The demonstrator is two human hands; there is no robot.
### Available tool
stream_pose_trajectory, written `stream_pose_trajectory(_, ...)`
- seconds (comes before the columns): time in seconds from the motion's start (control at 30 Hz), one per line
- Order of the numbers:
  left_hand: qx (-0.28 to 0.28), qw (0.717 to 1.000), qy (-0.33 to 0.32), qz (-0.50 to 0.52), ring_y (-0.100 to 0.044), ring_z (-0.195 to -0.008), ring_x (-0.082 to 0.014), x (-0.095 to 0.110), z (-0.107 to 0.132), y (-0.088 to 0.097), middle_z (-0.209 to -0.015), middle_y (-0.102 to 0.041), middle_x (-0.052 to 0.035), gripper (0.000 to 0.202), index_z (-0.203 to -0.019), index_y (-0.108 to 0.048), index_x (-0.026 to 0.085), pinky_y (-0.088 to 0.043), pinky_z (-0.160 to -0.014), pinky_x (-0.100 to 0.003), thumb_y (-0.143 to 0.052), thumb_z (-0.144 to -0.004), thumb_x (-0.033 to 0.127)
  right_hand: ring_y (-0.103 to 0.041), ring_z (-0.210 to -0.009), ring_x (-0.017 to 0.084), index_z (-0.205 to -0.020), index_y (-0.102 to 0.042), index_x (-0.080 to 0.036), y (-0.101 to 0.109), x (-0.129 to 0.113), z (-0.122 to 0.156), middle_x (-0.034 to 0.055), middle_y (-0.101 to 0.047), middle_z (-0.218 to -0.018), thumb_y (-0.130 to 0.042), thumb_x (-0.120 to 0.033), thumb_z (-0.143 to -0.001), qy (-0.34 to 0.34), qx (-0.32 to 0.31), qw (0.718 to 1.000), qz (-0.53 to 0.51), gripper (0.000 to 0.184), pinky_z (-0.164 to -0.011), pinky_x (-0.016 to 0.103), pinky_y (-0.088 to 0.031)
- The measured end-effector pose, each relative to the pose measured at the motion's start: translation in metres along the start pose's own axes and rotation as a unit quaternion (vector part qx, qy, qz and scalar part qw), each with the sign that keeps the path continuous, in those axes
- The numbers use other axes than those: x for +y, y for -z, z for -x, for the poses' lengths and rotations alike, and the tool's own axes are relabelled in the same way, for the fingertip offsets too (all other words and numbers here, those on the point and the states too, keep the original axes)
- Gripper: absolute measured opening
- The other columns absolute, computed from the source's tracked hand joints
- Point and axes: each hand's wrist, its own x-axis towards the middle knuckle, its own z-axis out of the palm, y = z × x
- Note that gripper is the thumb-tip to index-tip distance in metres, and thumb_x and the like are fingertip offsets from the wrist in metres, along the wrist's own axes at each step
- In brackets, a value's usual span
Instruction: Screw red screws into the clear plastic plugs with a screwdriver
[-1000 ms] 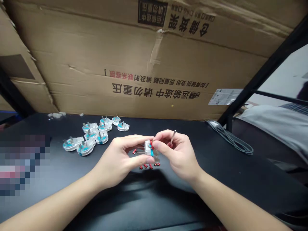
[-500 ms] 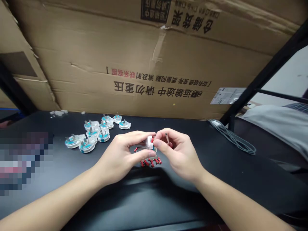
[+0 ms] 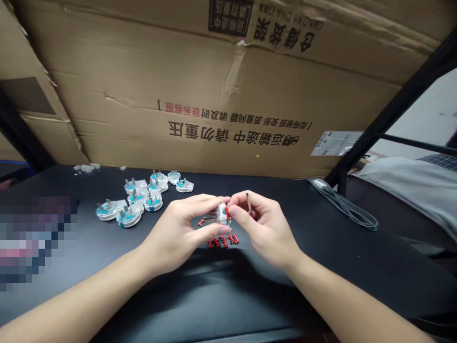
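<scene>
Between my hands is a clear plastic plug body with a teal part and a red piece at its side. My left hand grips it from the left with thumb and fingers. My right hand pinches its other side and also holds a small screwdriver, shaft up. Its tip and handle are partly hidden by my fingers. Small red-and-metal terminal parts lie on the black table just below my hands. Several finished-looking clear plugs with teal parts and metal pins sit further left.
A large cardboard sheet with printed Chinese text stands behind the black table. On the right are a grey coiled cable, a black metal frame and grey fabric. A blurred patch covers the far left.
My hands have drawn closer together and turned the plug, so the red piece stands more upright at its side. The screwdriver is now more upright, and the view has shifted slightly.
</scene>
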Motion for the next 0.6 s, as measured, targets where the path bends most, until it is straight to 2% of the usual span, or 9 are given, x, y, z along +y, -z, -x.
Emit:
stream_pose_trajectory(0.3, 0.011, 0.998, -0.041, -0.055, -0.068, -0.099, -0.0199, -0.0015, -0.0001, -0.0002, -0.118, -0.073, -0.0035, 0.028, -0.114, -0.074, 0.027, -0.051, -0.091, -0.026, -0.072, -0.086, 0.031, -0.047, -0.057, 0.009, -0.079, -0.066, -0.018, -0.0001, -0.0024, 0.0008, -0.0015, -0.061, -0.068, -0.061, -0.033, -0.091, 0.027, 0.002, 0.999, 0.021, 0.019, -0.053, 0.021, -0.04)
stream_pose_trajectory(0.47, 0.002, 0.998, -0.031, -0.057, -0.068, -0.099, -0.0215, -0.0008, 0.0001, -0.0013, -0.116, -0.073, -0.0046, 0.026, -0.112, -0.075, 0.026, -0.052, -0.091, -0.029, -0.07, -0.087, 0.032, -0.049, -0.058, 0.009, -0.081, -0.065, -0.018, -0.0006, -0.0018, 0.0008, -0.0009, -0.062, -0.071, -0.059, -0.031, -0.092, 0.042, 0.009, 0.998, 0.052, 0.018, -0.054, 0.022, -0.04)
stream_pose_trajectory(0.6, 0.004, 0.998, -0.03, -0.055, -0.068, -0.099, -0.0217, -0.0001, 0.0014, -0.0033, -0.117, -0.073, -0.0043, 0.026, -0.112, -0.075, 0.026, -0.052, -0.091, -0.029, -0.07, -0.087, 0.031, -0.051, -0.061, 0.01, -0.081, -0.066, -0.018, -0.0012, 0.0013, 0.0008, 0.0003, -0.064, -0.075, -0.055, -0.029, -0.095, 0.089, 0.021, 0.991, 0.093, 0.02, -0.057, 0.023, -0.041)
